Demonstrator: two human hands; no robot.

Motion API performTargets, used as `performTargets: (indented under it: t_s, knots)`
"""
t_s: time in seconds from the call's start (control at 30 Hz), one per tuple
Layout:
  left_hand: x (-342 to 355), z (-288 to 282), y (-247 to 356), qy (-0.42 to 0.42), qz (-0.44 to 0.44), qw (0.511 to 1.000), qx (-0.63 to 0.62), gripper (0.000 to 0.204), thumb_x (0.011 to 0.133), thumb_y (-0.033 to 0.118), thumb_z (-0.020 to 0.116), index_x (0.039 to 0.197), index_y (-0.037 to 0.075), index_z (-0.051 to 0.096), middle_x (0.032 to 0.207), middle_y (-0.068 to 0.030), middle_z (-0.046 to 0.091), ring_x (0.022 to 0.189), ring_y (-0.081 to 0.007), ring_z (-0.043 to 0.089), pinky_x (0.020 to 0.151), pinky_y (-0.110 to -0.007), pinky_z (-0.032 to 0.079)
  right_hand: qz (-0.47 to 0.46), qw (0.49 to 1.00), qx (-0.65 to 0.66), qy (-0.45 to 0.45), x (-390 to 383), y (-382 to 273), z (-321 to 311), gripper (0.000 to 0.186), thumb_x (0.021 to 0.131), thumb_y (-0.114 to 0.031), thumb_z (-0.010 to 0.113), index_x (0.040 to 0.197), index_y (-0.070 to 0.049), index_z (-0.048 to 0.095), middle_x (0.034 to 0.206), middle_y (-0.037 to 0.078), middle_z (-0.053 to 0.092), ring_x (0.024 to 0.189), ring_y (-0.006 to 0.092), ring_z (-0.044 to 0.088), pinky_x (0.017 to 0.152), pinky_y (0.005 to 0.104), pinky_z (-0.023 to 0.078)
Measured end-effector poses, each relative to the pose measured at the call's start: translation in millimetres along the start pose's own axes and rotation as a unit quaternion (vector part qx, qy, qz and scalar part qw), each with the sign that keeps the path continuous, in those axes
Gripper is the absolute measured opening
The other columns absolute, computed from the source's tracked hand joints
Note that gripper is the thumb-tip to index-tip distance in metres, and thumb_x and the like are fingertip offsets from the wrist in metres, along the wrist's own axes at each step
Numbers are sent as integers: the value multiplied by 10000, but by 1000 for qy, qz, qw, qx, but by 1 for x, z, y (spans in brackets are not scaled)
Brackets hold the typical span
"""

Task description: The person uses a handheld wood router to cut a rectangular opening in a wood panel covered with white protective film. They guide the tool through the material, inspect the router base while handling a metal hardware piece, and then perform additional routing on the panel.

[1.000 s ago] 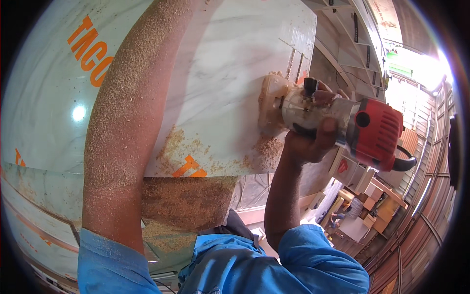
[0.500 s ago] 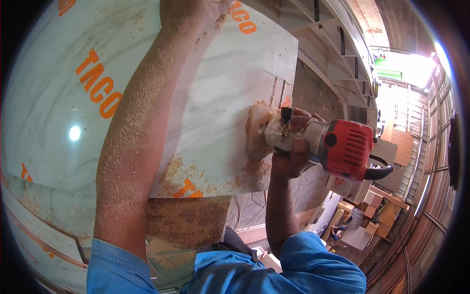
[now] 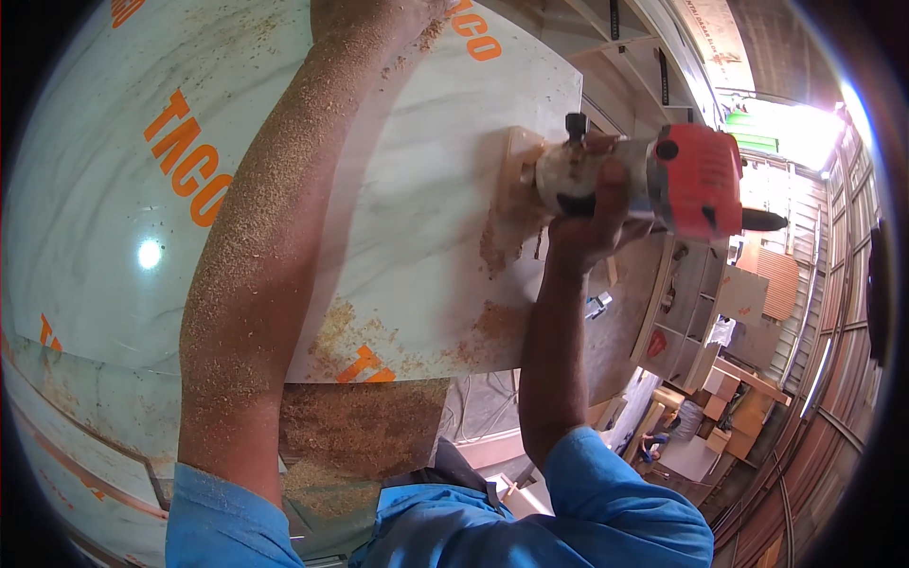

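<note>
A white marble-patterned panel [image 3: 417, 208] with orange lettering carries patches of sawdust. My right hand [image 3: 592, 218] grips a red and silver router [image 3: 691, 175], whose base [image 3: 521, 166] lies against the panel near its right edge. A short dark cut shows below the base. My dust-covered left forearm stretches over the panel; my left hand [image 3: 379, 17] is at the top edge of the view, mostly cropped, near the panel's surface, its fingers hard to make out.
White cabinet carcasses [image 3: 625, 57] stand behind and right of the panel. A dusty board [image 3: 360, 426] lies below it. In the distance at lower right, a person [image 3: 651, 445] is among stacked boards [image 3: 729, 407]. A corrugated metal wall [image 3: 805, 284] runs along the right.
Since half a second ago the router has moved upward along the panel's right side with my right hand. Over the last second the panel appears shifted down in view.
</note>
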State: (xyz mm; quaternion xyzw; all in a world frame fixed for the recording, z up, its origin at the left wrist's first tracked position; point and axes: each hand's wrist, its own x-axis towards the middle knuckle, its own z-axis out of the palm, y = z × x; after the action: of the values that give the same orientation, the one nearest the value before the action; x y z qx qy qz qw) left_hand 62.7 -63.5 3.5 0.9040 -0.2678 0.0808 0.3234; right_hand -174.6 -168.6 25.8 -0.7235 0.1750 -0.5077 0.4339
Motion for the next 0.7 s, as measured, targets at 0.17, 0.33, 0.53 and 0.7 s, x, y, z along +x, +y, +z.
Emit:
performTargets:
  t_s: [0.17,0.33,0.53,0.7]
  knots:
    - [0,1,3,23,2,1000,-1,638,807,527,822,1169,11,721,1252,-179,675,1256,-288,582,1132,-422,368,-10,994,-77,77,15,35,-1,313,856,-192,707,1028,69,685,936,140,717,811,212,699,763,352,598]
    - [-5,2,0,36,12,999,8,653,817,522,816,1198,3,708,1244,-171,670,1252,-289,580,1135,-427,365,91,994,-7,57,26,30,9,359,893,-238,712,1097,56,692,986,134,696,861,217,696,771,356,594]
    - [1,6,-3,13,2,1000,17,610,818,512,820,1140,6,714,1219,-168,672,1229,-293,590,1113,-425,388,135,991,4,-9,30,25,4,397,921,-292,677,1154,29,685,1073,121,668,978,237,674,866,379,566]
    - [-3,0,0,20,0,1000,6,576,815,508,821,1093,12,727,1182,-173,680,1207,-300,599,1097,-429,402,142,990,-26,3,29,32,5,374,924,-283,673,1146,19,690,1071,119,670,979,232,674,862,378,569]
